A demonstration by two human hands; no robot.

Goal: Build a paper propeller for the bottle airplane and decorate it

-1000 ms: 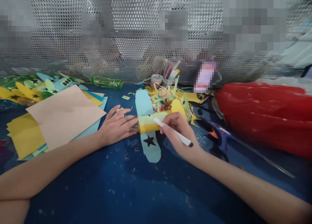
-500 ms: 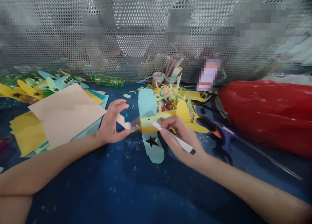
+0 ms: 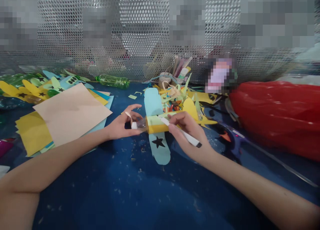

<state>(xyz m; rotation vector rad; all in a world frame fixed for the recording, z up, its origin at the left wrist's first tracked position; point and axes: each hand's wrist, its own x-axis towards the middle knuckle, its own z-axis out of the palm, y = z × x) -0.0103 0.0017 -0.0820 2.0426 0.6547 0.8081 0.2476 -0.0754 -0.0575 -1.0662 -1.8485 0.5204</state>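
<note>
A paper-covered bottle plane (image 3: 157, 124) lies on the blue table (image 3: 140, 190): yellow and pale green body, light blue wings with a black star (image 3: 158, 142), yellow tail. My left hand (image 3: 123, 124) pinches the white cap end of the bottle between thumb and fingers. My right hand (image 3: 188, 134) holds a white marker (image 3: 181, 132) with a black end; its tip rests on the body of the plane.
A stack of tan, yellow and blue paper (image 3: 67, 114) lies at left, with finished planes (image 3: 37, 86) behind. A green bottle (image 3: 113, 80), paper scraps (image 3: 175, 96), a glue gun (image 3: 231, 136) and a red plastic bag (image 3: 277, 113) sit along a perforated metal screen (image 3: 140, 33).
My left hand lifted off the plane's front, opened, then closed on the cap end of the bottle. The plane shifted slightly. The marker stays on the body.
</note>
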